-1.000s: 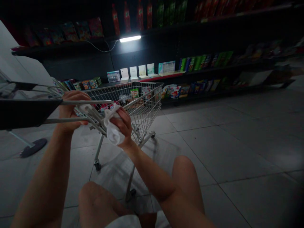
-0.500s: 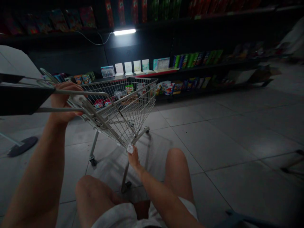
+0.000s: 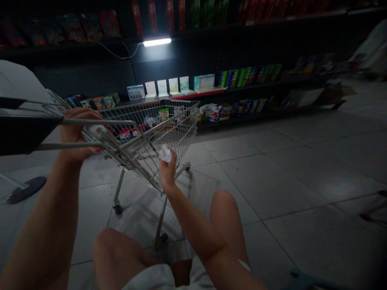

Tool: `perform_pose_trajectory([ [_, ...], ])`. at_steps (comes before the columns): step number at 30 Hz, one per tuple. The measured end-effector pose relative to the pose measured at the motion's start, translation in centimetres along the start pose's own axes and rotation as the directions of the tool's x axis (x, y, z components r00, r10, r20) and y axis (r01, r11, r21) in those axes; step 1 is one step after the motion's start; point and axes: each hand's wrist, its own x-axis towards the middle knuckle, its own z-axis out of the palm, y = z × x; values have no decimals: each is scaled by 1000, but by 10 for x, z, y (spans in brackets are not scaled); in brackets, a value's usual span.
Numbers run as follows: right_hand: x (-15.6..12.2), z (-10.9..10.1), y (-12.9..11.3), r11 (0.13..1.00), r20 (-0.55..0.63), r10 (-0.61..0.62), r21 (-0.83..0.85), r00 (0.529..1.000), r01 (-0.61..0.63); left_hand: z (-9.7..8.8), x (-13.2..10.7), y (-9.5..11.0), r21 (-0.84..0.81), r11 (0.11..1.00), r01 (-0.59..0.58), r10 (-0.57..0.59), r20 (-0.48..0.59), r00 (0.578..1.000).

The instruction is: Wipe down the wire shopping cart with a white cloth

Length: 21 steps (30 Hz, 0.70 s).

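Note:
A metal shopping cart [image 3: 181,133] stands in front of me, its wire basket angled toward the shelves. My left hand [image 3: 79,133] is closed around the cart's frame near the handle, with the thumb pointing right. Between the fingers of my right hand [image 3: 167,171] is a crumpled white wipe [image 3: 165,154], cloth or tissue I cannot tell. That hand is at the near side of the basket; whether the wipe touches the wires is unclear. Inside or behind the basket wires, a green packet [image 3: 163,114] and red packets [image 3: 124,133] show.
Shelves with books [image 3: 162,87], green and blue canisters [image 3: 242,76] and snack bags [image 3: 213,112] run along the back. A lamp [image 3: 157,42] glows under the upper shelf. A round stand base [image 3: 27,190] sits on the floor at left. My bent knees [image 3: 225,205] are below the cart.
My right hand has risen with the white wipe from the basket's lower corner to higher along its near side. My left hand keeps its hold on the frame.

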Motion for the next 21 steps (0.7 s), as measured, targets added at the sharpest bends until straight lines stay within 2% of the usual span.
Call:
perform_pose_trajectory([
  [1, 6, -2, -23, 998, -42, -42, 40, 998, 43, 0, 0, 1, -22, 999, -44, 43, -16, 999],
  [3, 17, -7, -63, 975, -53, -197, 94, 979, 201, -1, 0, 2, -72, 986, -153, 149, -64, 987],
  [5, 23, -8, -82, 937, 8, -342, 79, 940, 340, -2, 1, 4, -82, 981, -176, 171, -65, 983],
  [6, 23, -7, -81, 921, 48, -388, 54, 920, 385, -3, 1, 4, -85, 980, -178, 172, -66, 983],
  [8, 12, -2, -59, 897, 124, -440, 14, 890, 441, -4, 2, 5, -87, 979, -187, 181, -68, 981],
  [10, -8, 0, -18, 894, 193, -440, 3, 877, 448, -5, 3, 5, -97, 975, -198, 192, -68, 979],
  [13, -35, -10, 37, 932, 272, -352, 13, 895, 363, -3, -2, 8, -121, 973, -195, 182, -107, 977],
  [15, -33, -25, 50, 949, 297, -313, 49, 902, 313, 2, -10, 14, -147, 974, -172, 145, -181, 973],
  [17, -6, -41, 37, 956, 249, -294, 63, 923, 287, 8, -21, 26, -164, 977, -133, 89, -250, 964],
  [20, 68, -53, -16, 969, 58, -241, -36, 969, 243, 19, -37, 49, -82, 996, -36, 11, -289, 957],
  [21, 95, -53, -35, 967, 63, -239, -70, 969, 244, 22, -41, 57, -46, 999, 1, -14, -299, 954],
])
